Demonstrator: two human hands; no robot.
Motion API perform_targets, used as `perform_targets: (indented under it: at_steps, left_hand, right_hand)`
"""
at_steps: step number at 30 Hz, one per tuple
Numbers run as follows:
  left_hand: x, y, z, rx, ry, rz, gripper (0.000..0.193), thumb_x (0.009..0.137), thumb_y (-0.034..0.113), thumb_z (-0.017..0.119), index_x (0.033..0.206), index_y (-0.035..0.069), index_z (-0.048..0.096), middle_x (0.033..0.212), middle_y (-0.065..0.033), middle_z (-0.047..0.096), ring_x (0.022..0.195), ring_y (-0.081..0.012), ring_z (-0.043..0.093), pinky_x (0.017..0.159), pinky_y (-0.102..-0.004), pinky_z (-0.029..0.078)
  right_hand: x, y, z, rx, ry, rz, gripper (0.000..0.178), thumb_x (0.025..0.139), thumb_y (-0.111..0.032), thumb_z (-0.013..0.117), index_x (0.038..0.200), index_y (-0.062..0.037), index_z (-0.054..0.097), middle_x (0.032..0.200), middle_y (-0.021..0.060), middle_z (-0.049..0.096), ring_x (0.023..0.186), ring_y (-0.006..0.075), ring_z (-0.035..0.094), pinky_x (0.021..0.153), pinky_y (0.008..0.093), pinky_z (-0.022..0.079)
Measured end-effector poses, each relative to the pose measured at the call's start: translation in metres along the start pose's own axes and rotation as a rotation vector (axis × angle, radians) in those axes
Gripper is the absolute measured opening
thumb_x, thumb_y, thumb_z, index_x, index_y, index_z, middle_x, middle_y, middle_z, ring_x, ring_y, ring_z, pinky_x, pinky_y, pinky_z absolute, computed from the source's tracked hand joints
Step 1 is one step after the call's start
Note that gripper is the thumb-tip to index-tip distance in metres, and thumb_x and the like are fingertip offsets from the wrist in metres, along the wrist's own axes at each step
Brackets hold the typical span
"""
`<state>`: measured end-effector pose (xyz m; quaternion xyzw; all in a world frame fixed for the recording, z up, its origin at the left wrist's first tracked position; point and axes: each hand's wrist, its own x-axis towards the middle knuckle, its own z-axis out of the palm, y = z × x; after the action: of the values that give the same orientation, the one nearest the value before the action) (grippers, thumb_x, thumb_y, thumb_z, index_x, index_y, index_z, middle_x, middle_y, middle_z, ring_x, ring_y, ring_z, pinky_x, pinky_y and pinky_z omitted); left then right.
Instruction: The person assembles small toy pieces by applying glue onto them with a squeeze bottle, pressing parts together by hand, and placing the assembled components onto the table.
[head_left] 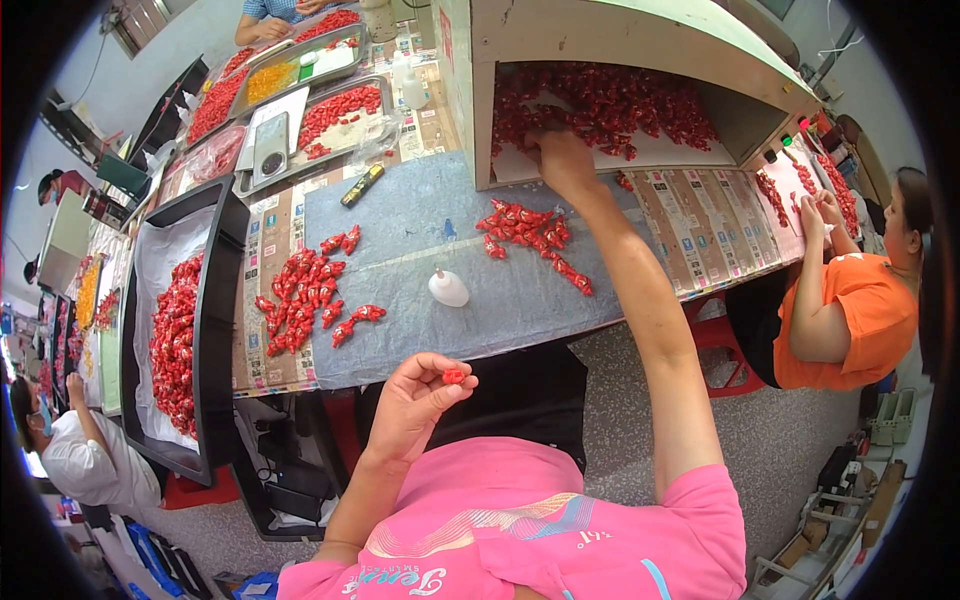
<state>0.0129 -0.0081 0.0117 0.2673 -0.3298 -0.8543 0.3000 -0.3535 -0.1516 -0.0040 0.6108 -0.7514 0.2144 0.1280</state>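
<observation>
My left hand [415, 400] is raised in front of the table edge, closed in a pinch on a small red piece [453, 377]. My right arm stretches far forward, and my right hand [562, 158] reaches into the opening of a pale box. Its fingers are at the heap of small red pieces [640, 105] inside; shadow and the pieces hide whether they grip any. On the blue-grey mat [400, 245] lie a loose group of red pieces [525, 228] below the box and a larger group [300, 300] to the left. A small white squeeze bottle [449, 289] stands between them.
A black tray [222, 330] of red pieces stands at the left. A yellow-black marker-like stick [362, 186] lies on the mat. Metal trays [345, 155], a phone [270, 148] and white bottles [413, 92] are further back. A person in orange [850, 320] works at the right.
</observation>
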Motion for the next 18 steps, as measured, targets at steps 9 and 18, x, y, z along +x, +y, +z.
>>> perform_targets:
  at_steps: [9,18]
  left_hand:
    - [-0.002,0.000,0.006,-0.007,-0.017,-0.010,0.023,0.082,-0.005,0.065,0.101,0.003,0.056,0.105,-0.0119,0.062,0.095,-0.0206,0.064,0.087,-0.0337,0.054]
    - [0.004,0.004,0.004,0.018,0.093,0.141,0.024,0.079,-0.008,0.066,0.097,0.004,0.057,0.102,-0.0091,0.062,0.094,-0.0188,0.064,0.084,-0.0310,0.053]
  right_hand:
    - [0.004,0.000,-0.014,0.087,-0.017,-0.192,0.019,0.078,-0.010,0.060,0.096,-0.0087,0.066,0.096,0.0163,0.065,0.092,0.0384,0.060,0.078,0.0446,0.049]
    - [-0.134,-0.112,-0.104,1.147,-0.185,0.159,0.013,0.083,-0.007,0.068,0.094,0.0009,0.065,0.087,0.0031,0.066,0.079,0.0074,0.060,0.071,0.0247,0.050]
